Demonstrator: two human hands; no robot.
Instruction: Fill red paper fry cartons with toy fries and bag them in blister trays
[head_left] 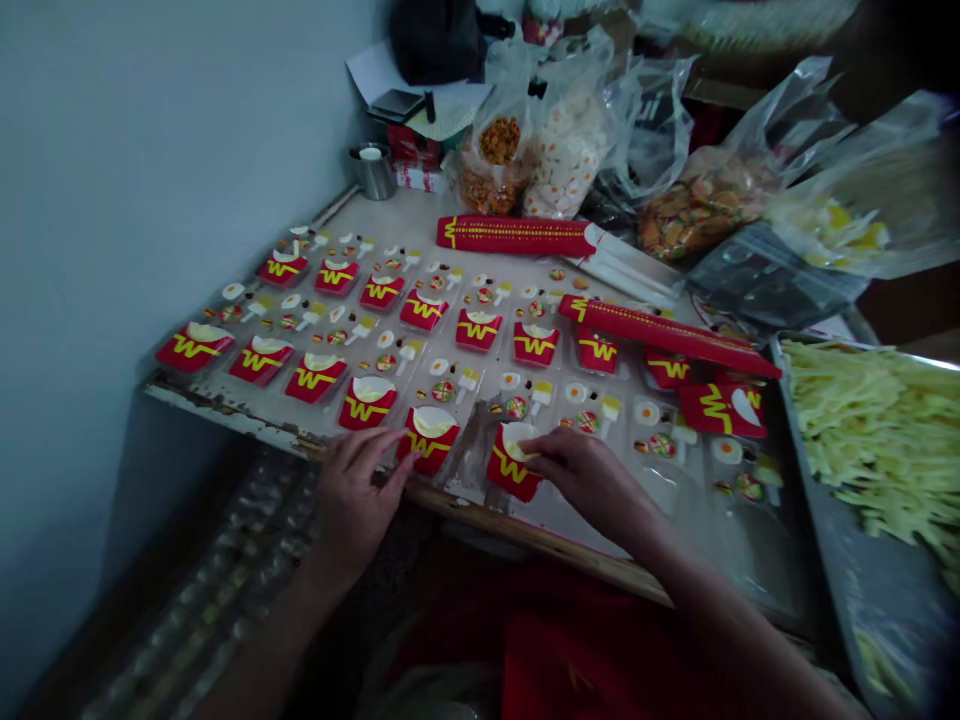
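Note:
My right hand [589,475] pinches the right upper edge of a small red french fry carton [511,478] with a yellow W, near the table's front edge. Its fingertips cover part of the carton's pale opening. My left hand [360,485] has thumb and forefinger apart, at the left side of another red carton [433,450]; whether it touches the carton I cannot tell. Around them, similar cartons sit in clear plastic trays in rows, with small food-shaped pieces such as a fried egg [576,392] and a round pizza-like piece [516,407] beside them.
Two nested stacks of red cartons, one long stack [517,236] and another [675,332], lie across the table. A metal tray [817,520] at right holds pale yellow fry-like strips [885,430]. Filled plastic bags [566,140] and a metal cup [373,172] stand at the back.

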